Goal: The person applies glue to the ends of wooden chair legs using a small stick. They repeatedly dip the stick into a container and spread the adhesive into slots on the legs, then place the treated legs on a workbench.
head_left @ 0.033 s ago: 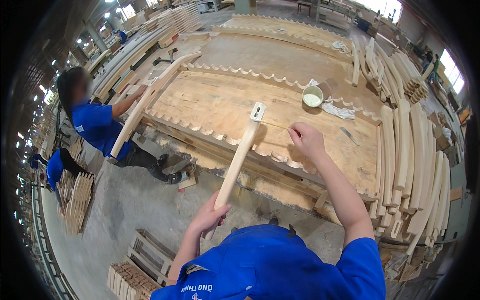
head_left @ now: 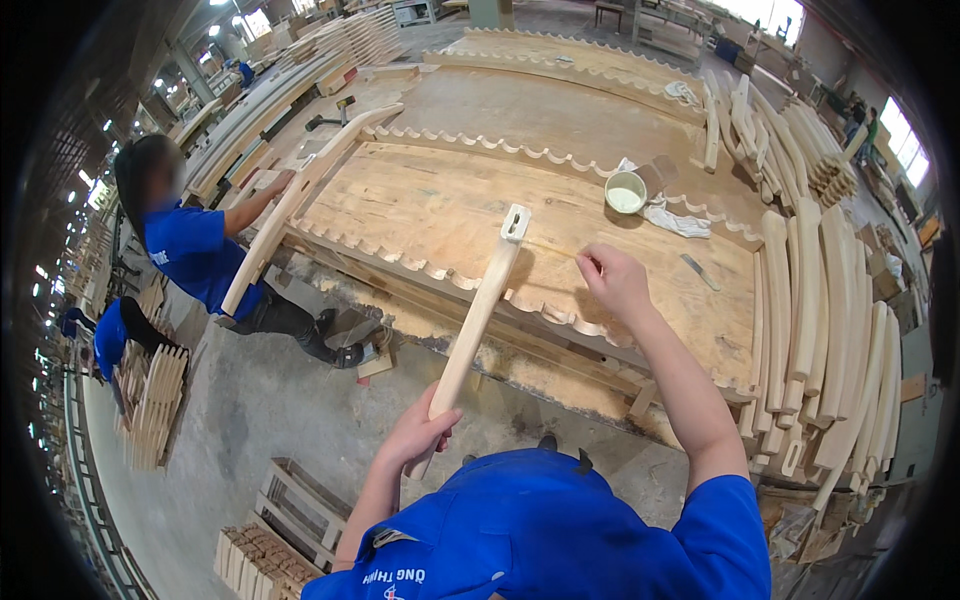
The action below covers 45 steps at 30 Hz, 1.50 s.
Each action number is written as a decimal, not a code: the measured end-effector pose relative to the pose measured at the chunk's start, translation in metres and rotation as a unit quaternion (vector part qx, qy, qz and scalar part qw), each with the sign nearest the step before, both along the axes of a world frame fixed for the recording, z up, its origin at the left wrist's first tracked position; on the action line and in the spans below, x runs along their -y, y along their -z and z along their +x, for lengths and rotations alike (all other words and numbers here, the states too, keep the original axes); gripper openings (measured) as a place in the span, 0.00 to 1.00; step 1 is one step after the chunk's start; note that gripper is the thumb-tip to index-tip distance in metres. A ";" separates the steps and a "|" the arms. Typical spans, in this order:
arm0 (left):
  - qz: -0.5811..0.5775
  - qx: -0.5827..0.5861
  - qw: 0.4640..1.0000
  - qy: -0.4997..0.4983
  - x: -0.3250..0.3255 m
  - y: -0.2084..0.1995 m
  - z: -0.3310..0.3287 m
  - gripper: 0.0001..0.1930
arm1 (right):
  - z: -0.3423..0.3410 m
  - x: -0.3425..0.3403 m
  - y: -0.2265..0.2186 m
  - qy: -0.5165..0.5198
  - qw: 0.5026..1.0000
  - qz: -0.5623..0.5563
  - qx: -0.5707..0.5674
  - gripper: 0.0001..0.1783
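My left hand (head_left: 424, 430) is wrapped round the lower end of a long pale wooden piece (head_left: 468, 350), which slants up and away over the workbench edge. A slot (head_left: 515, 222) is cut in its far end, with whitish stuff about it. My right hand (head_left: 612, 278) pinches a thin stick (head_left: 548, 246) whose tip reaches the side of that slotted end. Beyond my right hand, a tub (head_left: 626, 192) of pale creamy liquid rests on the workbench (head_left: 400, 195), beside a white rag (head_left: 680, 222).
Scalloped wooden rails (head_left: 490, 148) run along the bench. A flat blade-like tool (head_left: 700, 272) lies to the right, near stacked curved wooden pieces (head_left: 835, 310). At the left, a co-worker (head_left: 190, 240) handles a long piece (head_left: 262, 255). A hammer (head_left: 330, 117) lies farther back.
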<state>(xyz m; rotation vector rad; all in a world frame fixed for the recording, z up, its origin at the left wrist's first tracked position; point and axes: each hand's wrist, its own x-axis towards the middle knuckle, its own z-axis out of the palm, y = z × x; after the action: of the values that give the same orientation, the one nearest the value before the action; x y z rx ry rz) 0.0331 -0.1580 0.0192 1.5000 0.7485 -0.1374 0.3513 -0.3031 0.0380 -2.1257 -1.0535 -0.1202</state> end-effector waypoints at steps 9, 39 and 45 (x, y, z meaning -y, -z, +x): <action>-0.007 -0.001 1.000 0.001 0.001 0.001 0.000 0.30 | 0.007 -0.014 0.001 0.031 0.998 -0.017 0.042 0.10; -0.028 -0.009 0.999 -0.032 0.009 0.004 0.002 0.28 | 0.003 -0.023 -0.004 -0.032 0.971 0.041 0.234 0.03; -0.025 -0.007 0.999 -0.038 0.015 0.004 0.004 0.30 | 0.009 -0.020 -0.004 -0.005 0.987 0.074 0.145 0.04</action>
<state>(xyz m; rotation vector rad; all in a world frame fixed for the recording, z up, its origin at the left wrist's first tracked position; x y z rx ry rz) 0.0372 -0.1731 0.0157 1.4217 0.8064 -0.1079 0.3605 -0.2833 0.0418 -2.0058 -1.1817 -0.5009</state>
